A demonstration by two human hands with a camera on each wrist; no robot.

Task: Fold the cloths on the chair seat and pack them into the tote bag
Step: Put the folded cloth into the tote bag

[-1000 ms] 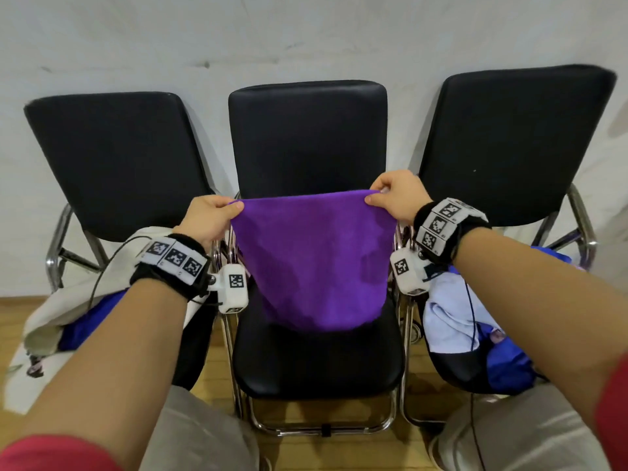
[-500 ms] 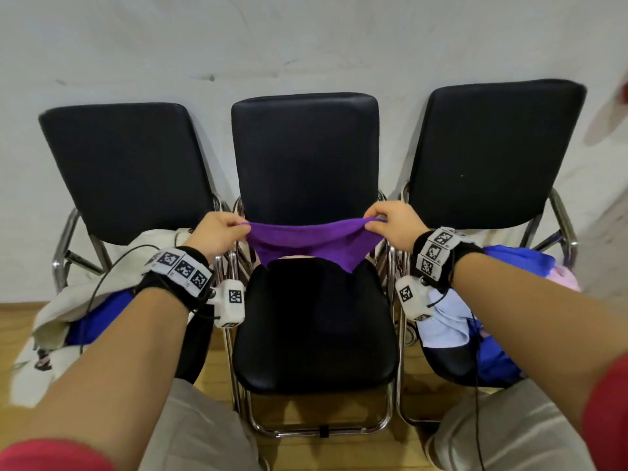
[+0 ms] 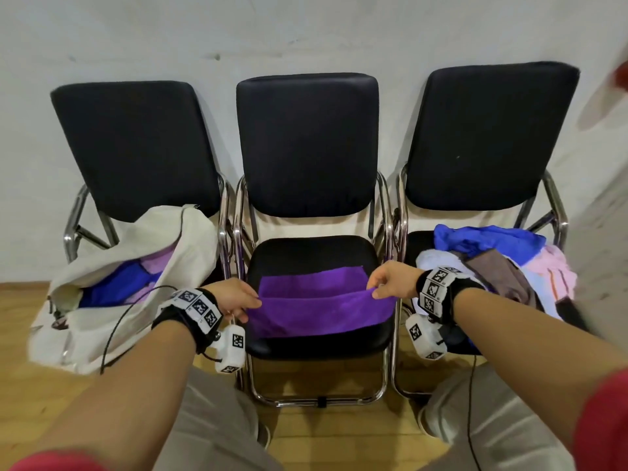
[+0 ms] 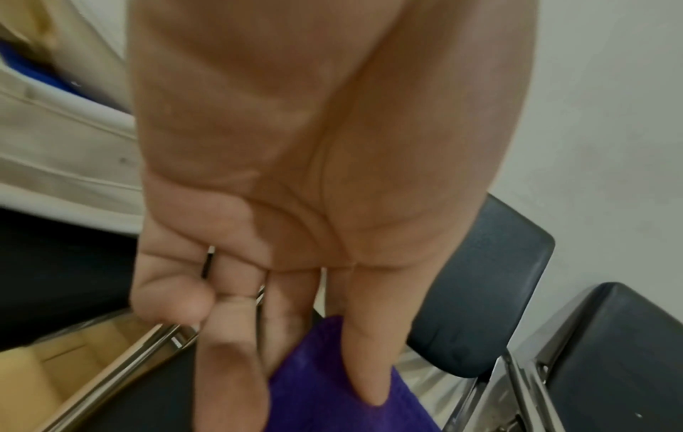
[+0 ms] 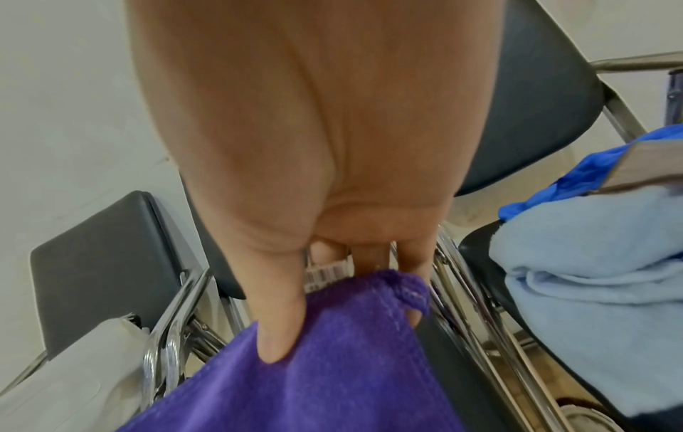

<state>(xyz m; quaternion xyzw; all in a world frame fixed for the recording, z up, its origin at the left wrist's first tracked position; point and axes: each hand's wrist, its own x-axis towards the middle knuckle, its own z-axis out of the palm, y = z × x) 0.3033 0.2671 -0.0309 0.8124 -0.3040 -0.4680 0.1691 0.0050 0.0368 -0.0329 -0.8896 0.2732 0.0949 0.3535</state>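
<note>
A purple cloth [image 3: 319, 305] lies across the middle chair seat [image 3: 312, 253], its near half doubled over the far half. My left hand [image 3: 249, 307] pinches the folded layer's left corner, and the left wrist view shows thumb and fingers on the purple cloth [image 4: 332, 388]. My right hand [image 3: 375, 288] pinches the right corner, with the thumb pressed on the purple cloth [image 5: 332, 365] in the right wrist view. The cream tote bag [image 3: 112, 300] slumps open on the left chair, with blue and pink cloths inside. A pile of cloths [image 3: 503, 263] covers the right chair seat.
Three black chairs with chrome frames stand side by side against a white wall. Chrome armrests [image 3: 231, 232] flank the middle seat closely on both sides. A wooden floor [image 3: 323, 433] lies below, and my knees are in front of the chairs.
Both hands lowered the purple cloth from hanging in the air onto the middle seat and drew its pinched edge toward me, so one layer now lies over the other.
</note>
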